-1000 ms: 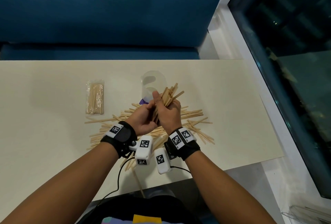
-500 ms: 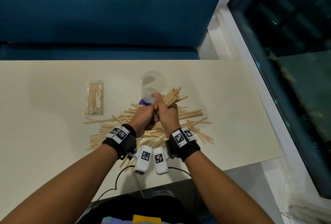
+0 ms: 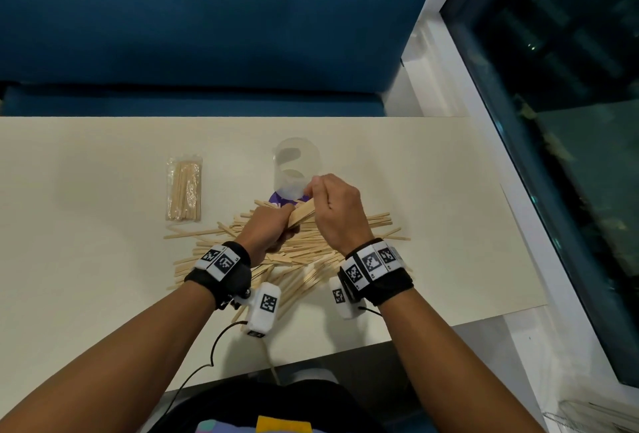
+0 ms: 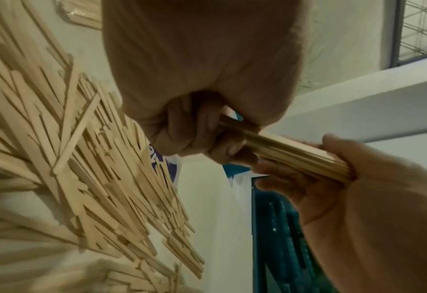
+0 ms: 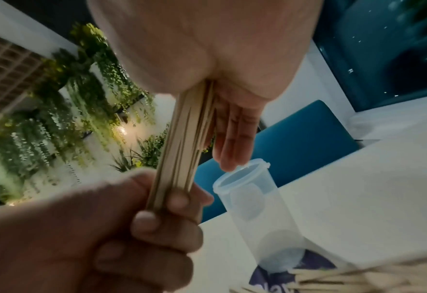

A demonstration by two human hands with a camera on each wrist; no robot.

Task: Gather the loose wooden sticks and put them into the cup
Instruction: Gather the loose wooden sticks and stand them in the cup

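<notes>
Change: both hands have come lower since half a second ago; the bundle (image 3: 301, 217) now lies flatter.
Left hand (image 3: 268, 229): clamped on the bundle's near end.
Right hand (image 3: 337, 211): fingers straight, palm against the far end.
Right wrist view only: translucent plastic cup (image 5: 251, 206), round, just beyond the fingertips.
Loose sticks (image 3: 294, 252): thin flat wood on the surface (image 3: 86, 225) beneath both hands.

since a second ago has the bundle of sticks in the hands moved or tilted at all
Yes. The bundle of sticks has tipped from steeply upright to nearly flat. Its far end, earlier fanned out to the right of the cup, now lies by the cup's base, against the right hand.
</notes>
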